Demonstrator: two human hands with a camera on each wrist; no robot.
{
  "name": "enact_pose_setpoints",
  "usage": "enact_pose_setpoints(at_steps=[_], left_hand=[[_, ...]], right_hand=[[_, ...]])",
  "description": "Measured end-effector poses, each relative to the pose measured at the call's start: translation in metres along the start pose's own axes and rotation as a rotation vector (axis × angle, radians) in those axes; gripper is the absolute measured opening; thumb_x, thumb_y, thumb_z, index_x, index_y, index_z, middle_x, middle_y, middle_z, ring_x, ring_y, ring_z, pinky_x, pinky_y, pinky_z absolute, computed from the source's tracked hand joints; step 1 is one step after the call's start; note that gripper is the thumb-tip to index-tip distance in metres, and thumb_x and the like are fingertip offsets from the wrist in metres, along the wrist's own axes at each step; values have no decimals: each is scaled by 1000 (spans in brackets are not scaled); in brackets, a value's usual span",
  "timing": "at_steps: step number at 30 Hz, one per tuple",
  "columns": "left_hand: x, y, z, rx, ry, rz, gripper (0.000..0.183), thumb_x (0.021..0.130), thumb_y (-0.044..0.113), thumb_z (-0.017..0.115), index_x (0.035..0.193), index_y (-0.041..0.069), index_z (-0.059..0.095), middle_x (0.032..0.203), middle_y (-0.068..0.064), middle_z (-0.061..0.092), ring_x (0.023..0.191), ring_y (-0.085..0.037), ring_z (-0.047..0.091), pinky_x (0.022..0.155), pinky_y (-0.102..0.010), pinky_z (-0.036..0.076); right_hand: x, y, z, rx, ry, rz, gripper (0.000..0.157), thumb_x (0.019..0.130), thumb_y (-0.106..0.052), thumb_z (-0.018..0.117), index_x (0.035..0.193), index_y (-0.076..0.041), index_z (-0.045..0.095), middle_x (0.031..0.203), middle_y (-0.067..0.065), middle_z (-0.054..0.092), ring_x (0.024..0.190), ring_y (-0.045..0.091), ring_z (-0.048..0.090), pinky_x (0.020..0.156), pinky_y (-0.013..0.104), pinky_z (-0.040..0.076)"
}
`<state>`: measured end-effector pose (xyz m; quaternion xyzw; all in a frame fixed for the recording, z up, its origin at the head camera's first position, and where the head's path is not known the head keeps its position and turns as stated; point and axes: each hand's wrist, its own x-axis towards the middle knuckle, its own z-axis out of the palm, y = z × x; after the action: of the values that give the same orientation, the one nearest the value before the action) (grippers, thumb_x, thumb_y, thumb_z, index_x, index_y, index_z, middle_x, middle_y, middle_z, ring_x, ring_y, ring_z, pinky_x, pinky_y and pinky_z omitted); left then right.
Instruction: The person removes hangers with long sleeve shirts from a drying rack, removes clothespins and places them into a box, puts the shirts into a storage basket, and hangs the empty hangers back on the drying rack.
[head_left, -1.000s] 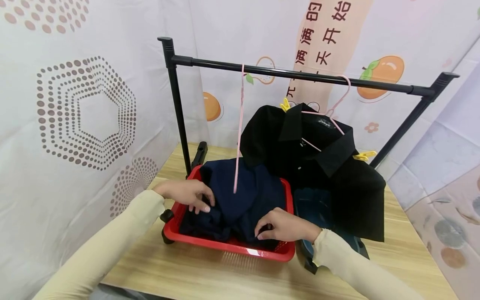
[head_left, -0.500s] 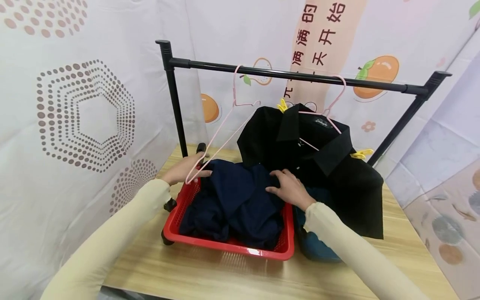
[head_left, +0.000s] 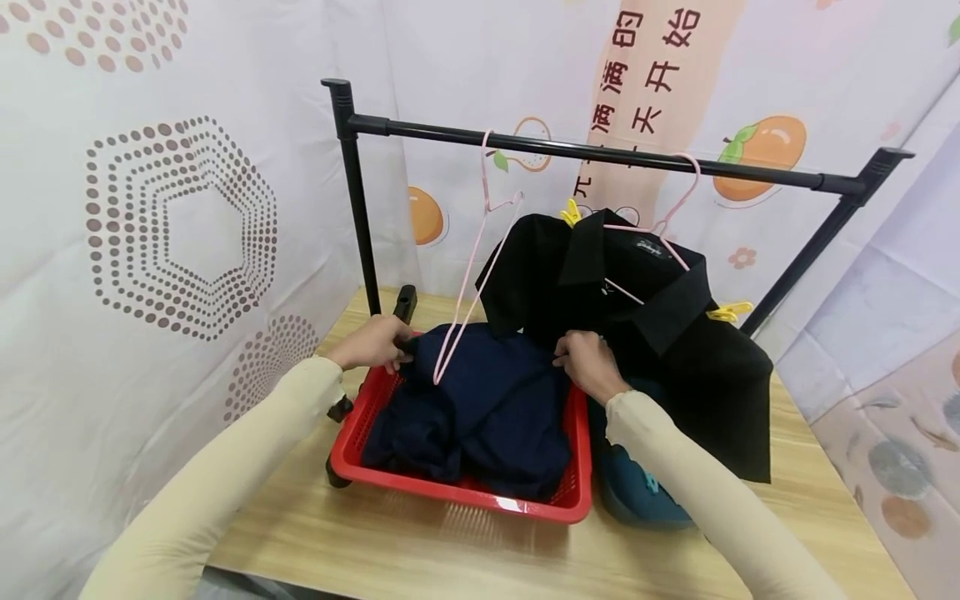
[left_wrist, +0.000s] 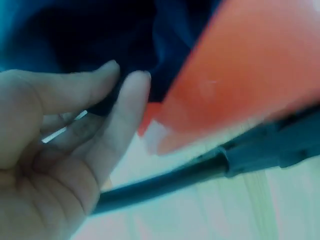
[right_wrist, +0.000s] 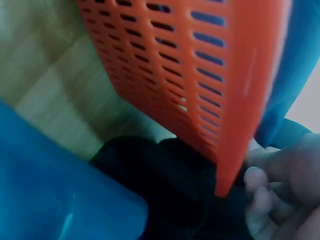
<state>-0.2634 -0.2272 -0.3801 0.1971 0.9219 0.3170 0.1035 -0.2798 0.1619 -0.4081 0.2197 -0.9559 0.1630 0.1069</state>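
Observation:
A navy garment [head_left: 495, 400], its kind hidden by its folds, lies bunched in a red plastic basket [head_left: 465, 495]. At the basket's back left corner my left hand [head_left: 372, 342] pinches an edge of the cloth; the left wrist view shows thumb and forefinger [left_wrist: 132, 97] close together against dark fabric. My right hand [head_left: 588, 365] grips the opposite edge at the back right. Its curled fingers [right_wrist: 260, 200] show beside the basket rim in the right wrist view. In front of the garment dangles a bare pink hanger [head_left: 484, 162], hooked on the black rail.
From the black rack rail [head_left: 600, 153] hangs a black collared shirt [head_left: 682, 375] on another pink hanger, with yellow clips [head_left: 729, 312] at its shoulders. A blue basin [head_left: 637, 496] stands right of the basket, partly under the shirt and my right sleeve.
Both hands have moved from the front of the basket to its back corners and taken hold of the garment, which is spread wider. The bare hanger has turned and swung clear of the left hand.

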Motion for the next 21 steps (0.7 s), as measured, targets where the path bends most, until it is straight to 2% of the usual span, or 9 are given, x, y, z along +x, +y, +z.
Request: enact_pose_setpoints(at_steps=[3,6,10,13,15,17,19,21], left_hand=[[-5,-6,-5,-47,36,66,13,95,-5,67,85,2,69,85,-14,73,67,-19,72,67,-36,60],[-12,-8,-9,-113,52,127,13,95,-4,69,84,3,69,86,-11,73,73,-19,73,73,-41,60],[-22,-6,-19,-195,0,165,10,95,-1,70,86,5,71,89,-10,73,82,-23,73,78,-49,58],[-32,-5,-24,-234,-72,156,7,94,2,73,88,7,73,89,-10,72,84,-30,71,76,-45,58],[-39,-6,-26,-231,-152,159,6,92,4,75,89,9,75,87,-9,72,82,-34,68,73,-40,57],[-45,-6,-26,-203,-258,175,8,89,4,78,87,10,74,84,-7,70,78,-33,66,70,-36,55],[-50,-6,-23,-169,-362,197,11,87,1,79,84,10,73,82,-3,68,74,-26,64,69,-33,55],[-53,-6,-20,-156,-455,214,13,85,-2,78,83,9,72,84,-2,68,74,-18,62,71,-33,56]], right_hand=[[1,4,-4,40,31,29,5,94,-6,73,97,-4,76,96,10,69,82,29,68,72,46,56],[0,6,-9,157,97,97,9,99,-10,68,102,-4,73,97,12,70,75,27,67,69,44,54],[-2,3,-31,419,149,162,14,104,-15,61,110,-3,65,91,14,70,67,24,65,60,42,55],[-7,-4,-49,612,85,158,15,106,-18,58,114,-5,61,86,16,67,63,30,63,54,42,55],[-16,-8,-56,682,30,127,14,106,-20,60,113,-8,62,83,18,67,63,37,62,53,42,54],[-28,-11,-59,679,-25,61,10,105,-20,62,111,-12,63,81,15,67,64,39,61,50,40,52],[-43,-13,-57,616,-60,-48,7,102,-18,67,108,-17,66,94,9,72,67,34,63,53,36,52],[-58,-14,-50,533,-82,-188,9,99,-13,70,104,-21,67,116,4,72,68,23,61,57,32,51]])
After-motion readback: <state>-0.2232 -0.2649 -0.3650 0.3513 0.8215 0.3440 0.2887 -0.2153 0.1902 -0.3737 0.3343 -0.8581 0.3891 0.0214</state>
